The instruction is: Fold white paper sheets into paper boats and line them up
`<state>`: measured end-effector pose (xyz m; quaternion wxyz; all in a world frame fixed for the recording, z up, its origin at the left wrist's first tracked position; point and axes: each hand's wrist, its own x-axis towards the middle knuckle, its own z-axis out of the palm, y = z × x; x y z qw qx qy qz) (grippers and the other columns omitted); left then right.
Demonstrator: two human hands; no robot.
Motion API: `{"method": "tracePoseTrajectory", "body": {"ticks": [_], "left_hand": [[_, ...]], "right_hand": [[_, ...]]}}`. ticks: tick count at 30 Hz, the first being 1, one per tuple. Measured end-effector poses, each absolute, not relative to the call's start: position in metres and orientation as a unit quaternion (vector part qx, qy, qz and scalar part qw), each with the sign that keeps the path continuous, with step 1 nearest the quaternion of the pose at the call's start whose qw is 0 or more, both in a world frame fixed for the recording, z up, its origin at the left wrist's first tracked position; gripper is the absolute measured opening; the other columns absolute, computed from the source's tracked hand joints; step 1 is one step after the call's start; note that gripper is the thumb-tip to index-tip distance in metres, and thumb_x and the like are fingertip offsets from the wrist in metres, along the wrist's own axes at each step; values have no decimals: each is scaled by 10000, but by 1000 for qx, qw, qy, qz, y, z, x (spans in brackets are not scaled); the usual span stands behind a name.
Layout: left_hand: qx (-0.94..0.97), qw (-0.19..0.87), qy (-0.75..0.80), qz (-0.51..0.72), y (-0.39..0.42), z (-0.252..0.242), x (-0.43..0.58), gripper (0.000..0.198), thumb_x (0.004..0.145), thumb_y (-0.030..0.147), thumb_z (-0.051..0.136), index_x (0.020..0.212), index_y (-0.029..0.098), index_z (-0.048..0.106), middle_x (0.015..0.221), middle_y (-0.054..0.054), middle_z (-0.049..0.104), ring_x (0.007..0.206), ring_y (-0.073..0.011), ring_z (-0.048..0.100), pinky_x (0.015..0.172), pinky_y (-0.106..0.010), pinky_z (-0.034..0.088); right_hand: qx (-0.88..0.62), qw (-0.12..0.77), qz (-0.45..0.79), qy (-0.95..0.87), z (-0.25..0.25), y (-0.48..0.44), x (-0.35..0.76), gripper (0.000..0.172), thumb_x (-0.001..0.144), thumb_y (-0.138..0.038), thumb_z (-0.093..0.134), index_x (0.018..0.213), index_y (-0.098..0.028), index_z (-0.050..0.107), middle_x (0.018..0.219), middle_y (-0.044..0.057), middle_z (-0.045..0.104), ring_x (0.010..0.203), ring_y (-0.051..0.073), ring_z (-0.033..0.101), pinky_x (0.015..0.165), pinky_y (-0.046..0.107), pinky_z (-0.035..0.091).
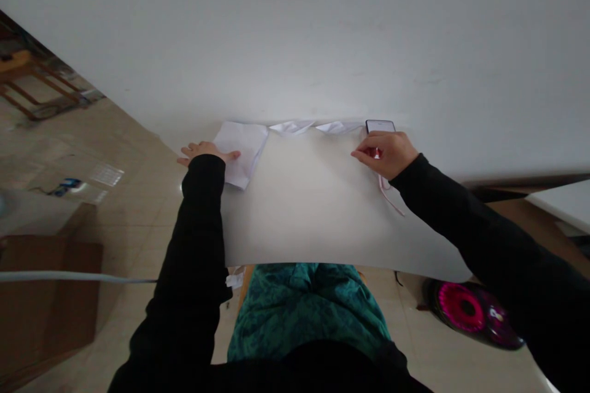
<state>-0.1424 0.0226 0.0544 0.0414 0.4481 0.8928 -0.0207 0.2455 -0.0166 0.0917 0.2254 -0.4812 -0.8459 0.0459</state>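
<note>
My left hand lies flat with its fingers spread at the table's left edge, the thumb resting on a sheaf of white paper. My right hand is held in a pinch over the white table, thumb and forefinger together. A bit of red shows between its fingers, too small to name. Just behind this hand lies a phone, partly covered by it. A thin pink strap trails on the table below the wrist. Two folded white papers, a left one and a right one, lie between the sheaf and the phone.
The white table meets my lap at its near edge. A brown cardboard box stands on the floor at left. A wooden stool-like frame is farther back. A round pink-lit device sits low at right.
</note>
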Motion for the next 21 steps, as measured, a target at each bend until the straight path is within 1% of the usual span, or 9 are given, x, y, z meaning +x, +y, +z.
{"method": "tracePoseTrajectory", "body": {"ticks": [3, 7, 9, 13, 19, 21], "left_hand": [[453, 37, 890, -12, 16, 50, -147, 1062, 646, 806, 533, 1318, 0, 369, 1439, -259, 309, 1308, -427, 237, 976, -600, 259], [454, 20, 890, 41, 9, 47, -142, 1025, 665, 745, 587, 1317, -9, 344, 1402, -273, 345, 1278, -445, 286, 975, -589, 282], [457, 17, 887, 57, 5, 47, -139, 987, 665, 713, 616, 1311, 14, 356, 1383, -275, 374, 1264, -451, 319, 956, -585, 320], [468, -7, 880, 86, -3, 50, -133, 867, 668, 619, 660, 1303, 84, 410, 1345, -263, 439, 1246, -432, 381, 952, -560, 373], [471, -15, 871, 138, -13, 52, -128, 733, 707, 491, 675, 1299, 125, 444, 1319, -236, 489, 1232, -417, 421, 962, -564, 377], [477, -18, 865, 155, -12, 52, -132, 625, 722, 426, 672, 1257, 157, 490, 1315, -207, 501, 1236, -407, 424, 962, -560, 376]], "right_hand": [[-469, 232, 57, -850, 85, -19, 244, 245, 813, -340, 552, 650, -184, 648, 642, 33, 593, 540, 126, 492, 567, 278, 400], [-452, 247, 70, -854, 79, -26, 241, 254, 821, -340, 551, 659, -173, 651, 638, 32, 590, 533, 118, 487, 559, 271, 400], [-448, 251, 71, -855, 76, -30, 240, 251, 825, -334, 550, 664, -171, 651, 640, 28, 588, 523, 110, 478, 551, 263, 398], [-441, 260, 64, -856, 71, -36, 238, 227, 821, -304, 565, 664, -164, 652, 621, 17, 576, 515, 96, 472, 533, 241, 386], [-417, 280, 64, -862, 61, -38, 238, 201, 809, -261, 592, 658, -145, 658, 604, 14, 579, 500, 85, 469, 507, 225, 367], [-412, 290, 65, -862, 60, -39, 238, 201, 810, -254, 593, 657, -141, 659, 599, 15, 580, 497, 83, 470, 502, 221, 366]]}}
